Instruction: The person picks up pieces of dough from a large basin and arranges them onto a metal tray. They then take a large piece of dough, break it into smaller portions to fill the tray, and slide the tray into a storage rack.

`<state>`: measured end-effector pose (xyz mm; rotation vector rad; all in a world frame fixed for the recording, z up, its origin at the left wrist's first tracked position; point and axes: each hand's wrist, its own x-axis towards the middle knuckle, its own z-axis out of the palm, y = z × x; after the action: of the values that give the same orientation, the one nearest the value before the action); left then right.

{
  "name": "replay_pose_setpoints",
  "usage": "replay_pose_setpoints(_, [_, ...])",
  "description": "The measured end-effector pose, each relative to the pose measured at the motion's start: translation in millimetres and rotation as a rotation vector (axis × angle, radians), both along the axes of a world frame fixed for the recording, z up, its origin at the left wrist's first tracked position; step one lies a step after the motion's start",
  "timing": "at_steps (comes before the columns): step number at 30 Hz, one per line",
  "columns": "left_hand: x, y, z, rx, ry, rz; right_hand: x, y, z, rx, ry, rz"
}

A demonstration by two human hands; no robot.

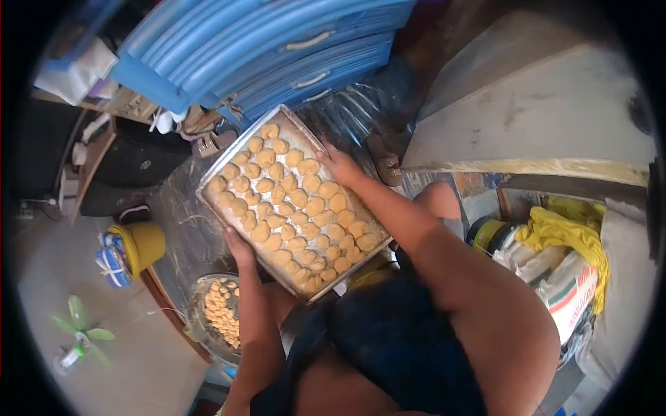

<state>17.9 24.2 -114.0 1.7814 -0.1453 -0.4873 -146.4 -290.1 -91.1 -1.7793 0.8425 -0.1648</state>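
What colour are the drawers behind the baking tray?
Blue drawers with pale handles, seen in the head view.

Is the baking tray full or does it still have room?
Full: the baking tray is covered edge to edge with dough pieces, held level between left hand and right hand.

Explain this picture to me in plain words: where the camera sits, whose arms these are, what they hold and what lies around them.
There is no machine here. A person wears a camera on the head, so the single fisheye view looks down over their own arms and lap. The left hand grips one long edge of a metal baking tray and the right hand grips the opposite edge, holding it up. The tray is filled with rows of small pale dough pieces. Below it, by the left arm, stands a bowl with more such pieces. Behind the tray are blue plastic drawers. A yellow bucket and a small green fan are on the floor at the left, and a yellow cloth lies at the right.
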Motion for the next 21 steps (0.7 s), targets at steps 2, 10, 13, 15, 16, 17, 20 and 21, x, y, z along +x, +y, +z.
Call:
replay_pose_setpoints(2, [6, 8, -16, -0.013, 0.016, -0.026, -4, 1, 39, -0.117, 0.163, 0.008])
replay_pose_setpoints(10, [-53, -61, 213, 0.605, -0.311, -0.607, -92, 31, 163, -0.084, 0.185, -0.095])
replay_pose_setpoints(13, [-119, -93, 267, 0.266, -0.206, -1.015, -141, 68, 244, -0.093, 0.216, 0.101])
replay_pose_setpoints(15, [-159, -108, 311, 0.129, -0.211, -1.353, -169, 97, 264, -0.035, 0.158, 0.065])
replay_pose_setpoints(16, [-178, -118, 346, 0.13, -0.222, -1.383, -182, 106, 296, -0.024, 0.165, 0.088])
replay_pose_setpoints(17, [-196, -129, 388, 0.199, -0.276, -1.549, -194, 111, 324, -0.016, 0.17, 0.108])
replay_pose_setpoints(20, [-233, -155, 409, 0.227, -0.423, -1.823, -237, 122, 350, -0.039, 0.131, -0.054])
replay_pose_setpoints(21, [-247, -167, 408, 0.181, -0.488, -1.892, -254, 121, 350, -0.052, 0.084, -0.161])
